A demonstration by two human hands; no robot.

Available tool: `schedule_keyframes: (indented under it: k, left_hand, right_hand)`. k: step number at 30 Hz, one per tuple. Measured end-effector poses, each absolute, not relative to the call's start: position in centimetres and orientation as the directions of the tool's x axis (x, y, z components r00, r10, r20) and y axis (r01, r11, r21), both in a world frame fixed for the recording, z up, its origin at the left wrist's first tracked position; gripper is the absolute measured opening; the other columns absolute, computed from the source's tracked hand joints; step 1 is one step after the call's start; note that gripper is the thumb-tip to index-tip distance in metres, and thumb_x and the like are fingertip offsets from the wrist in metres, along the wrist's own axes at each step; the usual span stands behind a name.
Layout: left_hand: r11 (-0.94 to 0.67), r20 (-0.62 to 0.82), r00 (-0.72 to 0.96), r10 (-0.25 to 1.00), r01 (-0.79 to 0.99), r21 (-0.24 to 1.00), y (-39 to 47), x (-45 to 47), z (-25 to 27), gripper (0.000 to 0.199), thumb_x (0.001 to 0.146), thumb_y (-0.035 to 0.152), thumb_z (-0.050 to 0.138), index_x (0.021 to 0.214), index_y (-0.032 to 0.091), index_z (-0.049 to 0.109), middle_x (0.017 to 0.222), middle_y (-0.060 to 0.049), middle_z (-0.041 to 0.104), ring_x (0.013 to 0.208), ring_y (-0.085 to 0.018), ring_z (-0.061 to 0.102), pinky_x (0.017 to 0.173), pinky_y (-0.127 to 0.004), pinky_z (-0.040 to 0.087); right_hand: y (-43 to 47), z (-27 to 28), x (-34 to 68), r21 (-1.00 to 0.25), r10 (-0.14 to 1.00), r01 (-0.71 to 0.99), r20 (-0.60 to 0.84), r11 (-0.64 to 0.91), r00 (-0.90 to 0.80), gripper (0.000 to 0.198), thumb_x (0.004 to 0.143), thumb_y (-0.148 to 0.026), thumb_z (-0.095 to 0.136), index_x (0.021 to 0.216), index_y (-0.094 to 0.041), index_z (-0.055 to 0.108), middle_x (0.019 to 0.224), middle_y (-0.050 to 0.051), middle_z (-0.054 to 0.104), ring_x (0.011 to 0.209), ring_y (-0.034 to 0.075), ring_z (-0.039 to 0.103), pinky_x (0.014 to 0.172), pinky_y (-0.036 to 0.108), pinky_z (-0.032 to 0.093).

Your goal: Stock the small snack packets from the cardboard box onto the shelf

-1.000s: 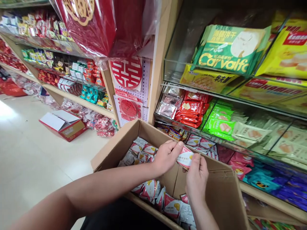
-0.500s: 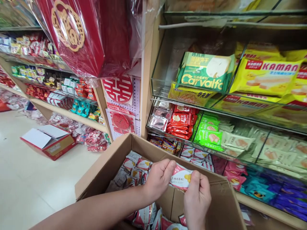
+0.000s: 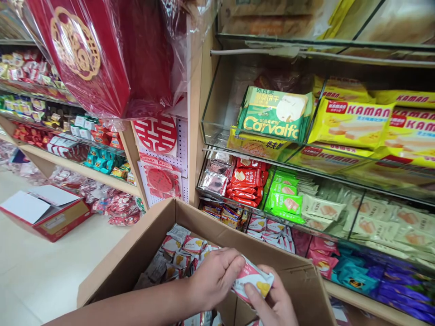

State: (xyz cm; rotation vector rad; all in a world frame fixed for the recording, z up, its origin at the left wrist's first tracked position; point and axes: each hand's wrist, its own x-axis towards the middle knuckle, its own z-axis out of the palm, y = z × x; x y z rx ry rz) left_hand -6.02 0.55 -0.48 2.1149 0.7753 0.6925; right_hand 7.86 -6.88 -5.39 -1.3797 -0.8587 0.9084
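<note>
Over an open cardboard box [image 3: 295, 276] I hold a small pink and white snack packet [image 3: 250, 280] with a yellow picture on it. My left hand [image 3: 217, 277] is closed on its left end, fist-like, with the forearm crossing the box. At the packet's right end my right hand [image 3: 272, 301] grips it, thumb on the front and fingers behind. Many like packets [image 3: 183, 246] lie loose in the box below, partly hidden by my arm.
Glass shelves hold green Carvalfo packs [image 3: 273, 113], yellow KAMAN packs [image 3: 351, 122], and red packets [image 3: 246, 181]. A wrapped dark red box [image 3: 102, 54] hangs close at upper left. A red carton [image 3: 50, 219] stands on the floor at left.
My right thumb has slid lower across the packet's front, and the packet is more tilted. The view has shifted, so the shelves appear further left and lower.
</note>
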Motion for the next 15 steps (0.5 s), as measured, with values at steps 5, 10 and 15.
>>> schedule_keyframes:
  k: [5,10,15]
  left_hand:
    - [-0.75,0.281,0.696,0.661,0.63,0.204,4.7,-7.7,0.8,0.041,0.085,0.037,0.039,0.122,0.02,0.043,0.112,-0.011,0.05,0.106,-0.025,0.041,0.097,-0.045,0.026]
    - [-0.739,0.091,0.738,0.669,0.673,-0.023,6.5,-9.2,-1.1,0.069,0.072,0.052,0.052,0.131,0.02,0.034,0.114,-0.011,0.048,0.109,-0.028,0.038,0.103,-0.054,0.009]
    - [-0.74,0.054,0.742,0.669,0.671,-0.046,6.2,-9.5,-1.9,0.088,0.063,0.06,0.055,0.135,0.019,0.025,0.126,-0.014,0.039,0.118,-0.033,0.029,0.103,-0.055,0.002]
  right_hand:
    - [-4.5,-5.7,17.7,-0.893,0.777,0.438,0.204,-0.101,0.595,0.051,0.061,-0.051,0.062,0.098,-0.018,0.051,0.089,0.008,0.063,0.075,0.022,0.06,0.063,0.029,0.047]
    - [-0.1,-7.8,24.3,-0.678,0.919,0.722,0.181,-0.141,0.349,0.039,0.064,-0.049,0.054,0.089,-0.018,0.059,0.09,0.009,0.064,0.082,0.025,0.059,0.071,0.033,0.045]
    - [4.8,-9.7,24.4,-0.622,0.96,0.737,-0.103,-0.266,0.26,0.025,0.061,-0.037,0.06,0.08,-0.02,0.063,0.076,0.005,0.066,0.075,0.024,0.061,0.068,0.031,0.046]
